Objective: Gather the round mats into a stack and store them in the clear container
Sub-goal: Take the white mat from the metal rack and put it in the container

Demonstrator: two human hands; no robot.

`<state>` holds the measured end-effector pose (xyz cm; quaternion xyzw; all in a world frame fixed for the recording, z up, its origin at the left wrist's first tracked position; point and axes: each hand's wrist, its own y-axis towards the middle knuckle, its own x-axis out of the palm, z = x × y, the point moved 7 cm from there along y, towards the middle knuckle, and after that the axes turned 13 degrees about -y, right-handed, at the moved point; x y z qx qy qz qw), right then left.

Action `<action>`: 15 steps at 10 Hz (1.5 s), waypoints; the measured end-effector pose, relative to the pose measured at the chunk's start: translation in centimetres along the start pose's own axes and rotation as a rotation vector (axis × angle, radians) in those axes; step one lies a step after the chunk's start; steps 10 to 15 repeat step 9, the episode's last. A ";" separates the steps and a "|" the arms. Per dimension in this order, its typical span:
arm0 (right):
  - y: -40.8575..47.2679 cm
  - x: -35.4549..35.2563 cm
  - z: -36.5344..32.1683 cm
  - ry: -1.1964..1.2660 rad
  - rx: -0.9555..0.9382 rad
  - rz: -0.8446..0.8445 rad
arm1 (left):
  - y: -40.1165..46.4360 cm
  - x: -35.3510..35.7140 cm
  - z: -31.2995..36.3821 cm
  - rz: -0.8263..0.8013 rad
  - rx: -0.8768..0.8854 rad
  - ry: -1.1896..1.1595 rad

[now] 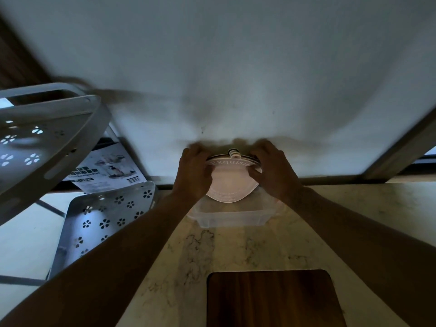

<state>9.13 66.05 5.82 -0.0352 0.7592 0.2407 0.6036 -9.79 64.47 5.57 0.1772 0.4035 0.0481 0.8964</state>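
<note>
A stack of pale pink round mats (232, 182) with white lettering is tilted, its lower edge inside the clear container (230, 220) on the marble counter near the wall. My left hand (194, 173) grips the stack's left edge and my right hand (273, 171) grips its right edge. A small round tab (233, 152) sticks up at the stack's top edge. The fingers hide part of the mats' rims.
A dark wooden board (273, 300) lies on the counter (165, 256) close to me. To the left, off the counter, stand white perforated metal racks (103, 215) and a printed box (111, 171). A white wall (224, 67) rises right behind the container.
</note>
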 end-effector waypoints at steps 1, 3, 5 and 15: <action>0.1 0.0 0.0 -0.022 0.010 -0.002 | 0.0 0.0 0.0 0.001 0.002 -0.006; 0.1 0.0 -0.2 -0.041 0.018 -0.014 | -0.2 0.0 0.4 0.004 0.021 -0.015; -0.1 -0.4 -0.3 -0.041 0.013 -0.003 | -0.3 -0.1 0.5 -0.029 0.003 -0.006; -1.2 -1.7 -0.6 -0.091 0.070 -0.138 | -1.6 -2.1 2.4 -0.074 -0.028 -0.015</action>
